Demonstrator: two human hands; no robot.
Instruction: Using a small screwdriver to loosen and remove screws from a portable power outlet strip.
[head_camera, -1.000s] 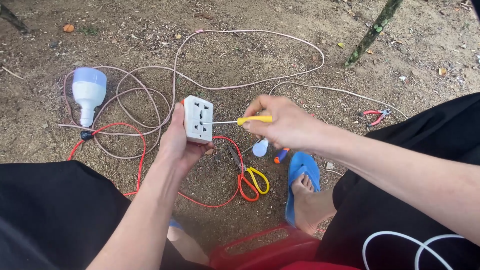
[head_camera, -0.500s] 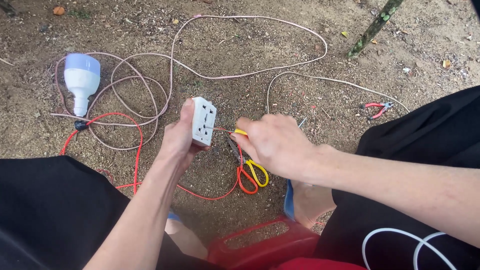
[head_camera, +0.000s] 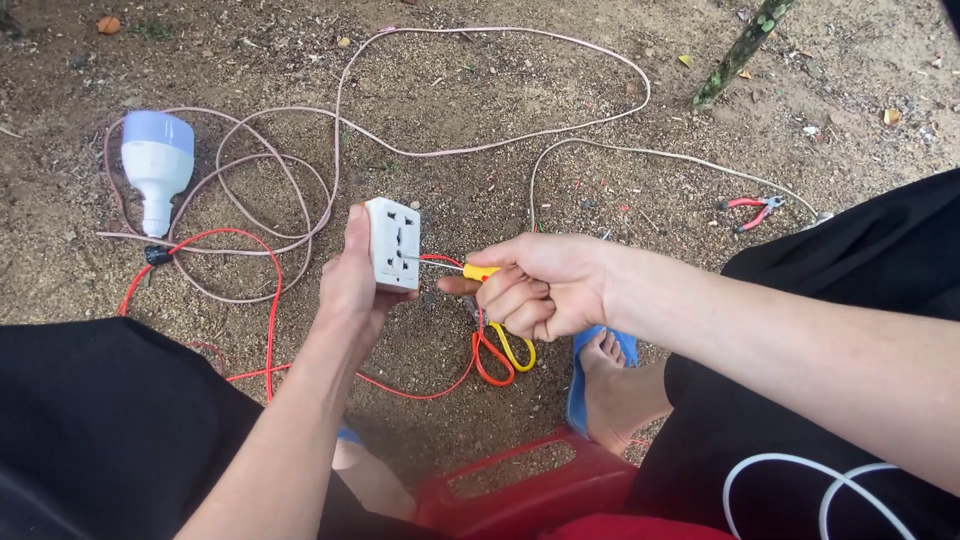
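My left hand grips the white socket block upright above the dirt; my right hand is closed around a yellow-handled screwdriver, its tip touching the block's face.

The left hand rises from the lower left on a bare forearm, fingers wrapped shut around what it holds, thumb upright along the near side. The right hand reaches in from the right on a bare, nearly level forearm, fingers curled closed, thumb and forefinger pinching toward the left hand.
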